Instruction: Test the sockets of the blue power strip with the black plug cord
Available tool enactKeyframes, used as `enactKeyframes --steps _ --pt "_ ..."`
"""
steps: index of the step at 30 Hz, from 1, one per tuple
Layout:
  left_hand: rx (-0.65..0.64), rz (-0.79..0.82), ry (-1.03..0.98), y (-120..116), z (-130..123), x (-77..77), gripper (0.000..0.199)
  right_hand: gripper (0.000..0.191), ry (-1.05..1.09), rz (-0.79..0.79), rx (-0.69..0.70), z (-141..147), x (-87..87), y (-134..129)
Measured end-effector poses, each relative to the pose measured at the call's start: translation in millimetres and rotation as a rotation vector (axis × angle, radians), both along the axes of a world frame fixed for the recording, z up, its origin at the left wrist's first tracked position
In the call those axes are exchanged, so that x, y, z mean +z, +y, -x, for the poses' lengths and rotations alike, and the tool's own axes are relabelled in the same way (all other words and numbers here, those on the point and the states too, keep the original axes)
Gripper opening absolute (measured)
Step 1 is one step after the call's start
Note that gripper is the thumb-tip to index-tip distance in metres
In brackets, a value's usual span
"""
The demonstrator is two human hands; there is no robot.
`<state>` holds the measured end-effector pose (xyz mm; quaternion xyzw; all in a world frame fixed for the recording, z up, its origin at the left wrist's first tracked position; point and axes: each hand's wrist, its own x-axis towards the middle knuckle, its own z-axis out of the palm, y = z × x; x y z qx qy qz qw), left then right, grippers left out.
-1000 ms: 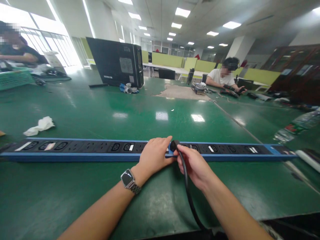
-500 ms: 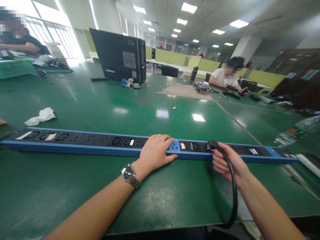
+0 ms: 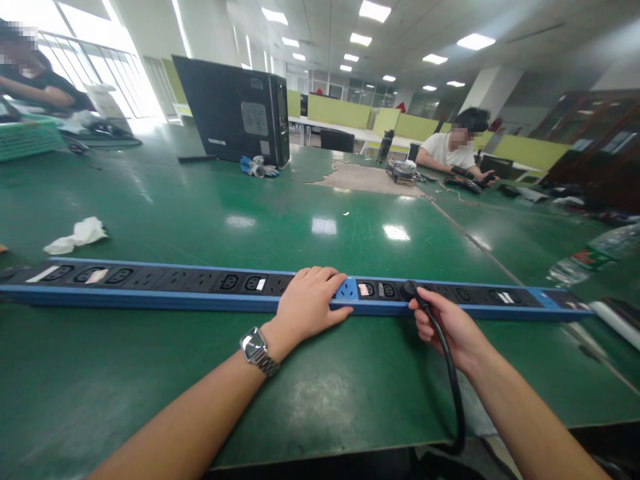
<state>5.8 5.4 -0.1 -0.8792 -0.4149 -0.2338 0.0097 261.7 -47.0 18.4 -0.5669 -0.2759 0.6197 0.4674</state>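
Labels: white and pinkish stickers (image 3: pixel 44 274) dot the socket face of the blue-and-black power strip (image 3: pixel 150 300); any writing too small to read. Pale label (image 3: pixel 255 120) on the side of the black computer tower (image 3: pixel 225 107), print illegible. Plastic bottle (image 3: pixel 595 253) at far right lies on its side, its green-and-red label blurred.

Surface (image 3: pixel 280 413): glossy green, reflecting ceiling lights (image 3: pixel 375 11), with a ragged bare patch (image 3: pixel 363 179) beyond mid-table. Strip lies across its near part. Crumpled tissue (image 3: pixel 80 233) behind the strip's left end; gloves (image 3: pixel 259 167) beside the tower. Room: yellow-green partitions (image 3: pixel 340 110); one person (image 3: pixel 453 153) seated far right, another (image 3: pixel 55 93) far left.

Pose: left hand (image 3: pixel 307 297), metal-banded watch (image 3: pixel 254 344) at wrist, palm down over mid-strip; grip clasps it, thumb along near side. Right hand (image 3: pixel 445 323): grip closed on the black plug (image 3: pixel 409 289), held at the sockets right of the blue outlet (image 3: pixel 346 289); seating of pins cannot be told. Black cable (image 3: pixel 454 380) curves down to the near edge.
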Motion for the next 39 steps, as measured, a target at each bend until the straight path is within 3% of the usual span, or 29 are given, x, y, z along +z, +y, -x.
enactKeyframes --steps 4,7,11,14,17,22,25,29,32,33,35,37,39 --pt "-0.006 -0.006 0.0 -0.1 0.6 -0.1 0.048 0.04 0.032 -0.204 -0.096 -17.5 39.5 -4.1" --pt "-0.005 -0.01 0.007 0.0 0.5 -0.1 0.049 0.051 -0.036 -0.159 -0.152 -57.4 57.4 -7.6" --pt "-0.001 -0.011 0.017 -0.4 0.1 0.9 0.05 0.049 -0.109 0.104 -0.203 -120.0 43.8 -9.3" --pt "0.005 -0.007 0.021 -0.8 -0.2 1.7 0.05 0.045 -0.108 0.175 -0.224 -145.7 27.2 -9.8" --pt "-0.001 -0.004 0.02 -0.7 -0.6 1.9 0.049 0.044 -0.144 0.155 -0.167 -150.7 18.8 -7.0" --pt "-0.005 -0.015 0.027 0.7 -1.5 0.9 0.048 0.048 -0.262 0.251 -0.148 -152.5 9.5 4.0" --pt "0.0 -0.014 0.03 1.2 -1.1 0.4 0.048 0.047 -0.366 0.247 -0.157 -154.5 14.1 4.5" --pt "-0.002 -0.009 -0.006 -0.9 -0.7 1.3 0.055 0.044 -0.482 0.077 -0.107 -130.4 47.1 2.0" --pt "-0.038 -0.041 -0.106 -7.3 -4.9 3.4 0.07 0.046 -0.586 -0.089 -0.038 -77.1 69.5 0.9" --pt "-0.063 -0.063 -0.148 -10.7 -7.4 4.4 0.075 0.048 -0.68 -0.068 0.027 -53.8 73.1 -0.5" --pt "-0.139 -0.125 -0.205 -18.5 -12.3 6.7 0.077 0.042 -0.756 -0.14 0.358 -5.1 76.4 -6.2" --pt "-0.245 -0.213 -0.232 -25.6 -13.4 9.6 0.063 0.035 -0.707 -0.251 0.654 36.4 79.3 -16.4" --pt "-0.273 -0.293 -0.292 -29.5 -6.0 13.3 0.045 0.03 -0.664 -0.354 0.748 60.7 83.8 -28.7"
